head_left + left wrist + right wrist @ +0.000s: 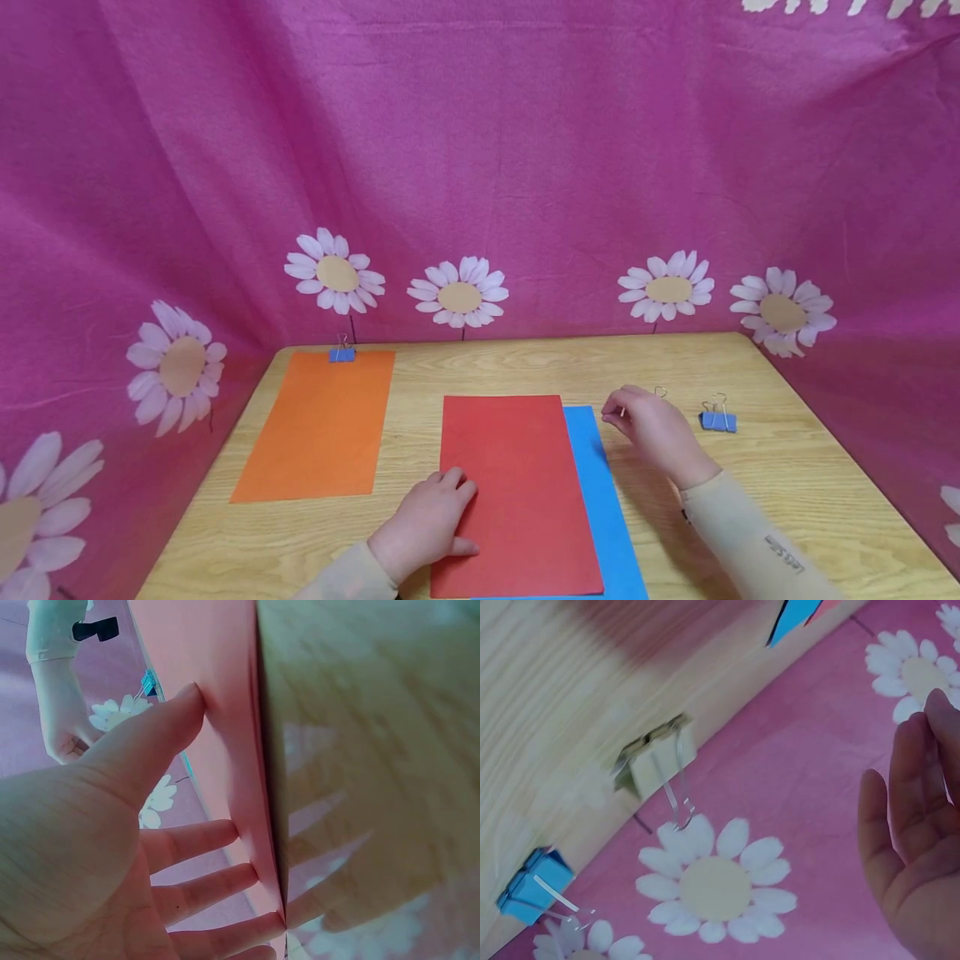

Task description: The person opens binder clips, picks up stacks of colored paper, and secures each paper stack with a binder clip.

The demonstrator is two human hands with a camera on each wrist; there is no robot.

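From my end I have the red sheet [517,500] at the near middle of the wooden table [795,483], lying over a blue sheet [611,525] that shows as a strip along its right side. I take both for paper or thin card: light, flat, flexible and easy to crease, with faces smooth enough that one could slide over the other under a sideways push. I'd hold them by the edges or corners, pressing lightly with flat fingers and never pinching mid-sheet, where a fold would stay.

The left hand [427,521] has its fingers spread, tips resting on the red sheet by its left edge; that seems enough to steady it. The right hand [652,429] hangs near the blue sheet's far right corner, thumb and fingertips drawn together; I can't tell whether anything sits between them.

Just past it, the right wrist view gives me a cream binder clip [664,761], with a blue binder clip [717,422] to its right. I judge both stiff and springy, best squeezed by their wire handles. A second blue clip [342,355] grips the far edge of an orange sheet [322,429] on the left.

For writing, I find only dark lettering on the right sleeve [750,525], apparently starting "Le"; the rest I can't read. I see no label on the sheets or clips.
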